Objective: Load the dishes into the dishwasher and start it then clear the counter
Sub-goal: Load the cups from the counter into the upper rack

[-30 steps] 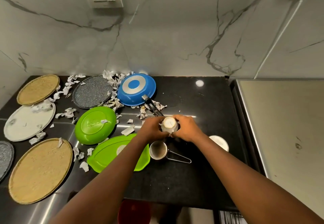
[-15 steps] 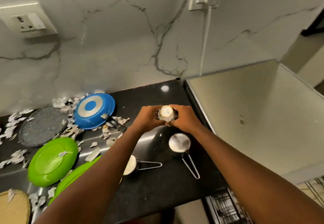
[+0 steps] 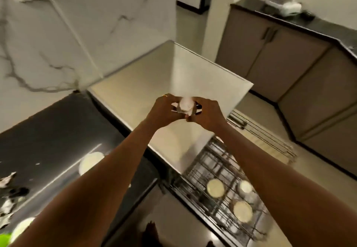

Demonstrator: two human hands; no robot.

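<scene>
Both hands hold a small steel cup [image 3: 185,105] up in front of me, above the dishwasher's flat top [image 3: 146,92]. My left hand [image 3: 164,110] grips its left side and my right hand [image 3: 207,114] grips its right side. The cup is blurred, and a bit of pale paper seems to cling to it. Below at the right, the pulled-out wire rack [image 3: 218,181] holds three round steel cups [image 3: 215,188]. A steel cup [image 3: 90,162] stands on the black counter [image 3: 48,131] at the left.
Paper scraps [image 3: 7,198] and a green plate's edge [image 3: 4,240] lie at the counter's lower left. A second wire rack [image 3: 264,140] juts out further right. Brown cabinets [image 3: 280,53] with a black top line the far side. My feet [image 3: 152,233] are on the floor.
My view has swung right from the counter to the dishwasher. Both hands carried the cup rightward off the counter and now hold it over the dishwasher top.
</scene>
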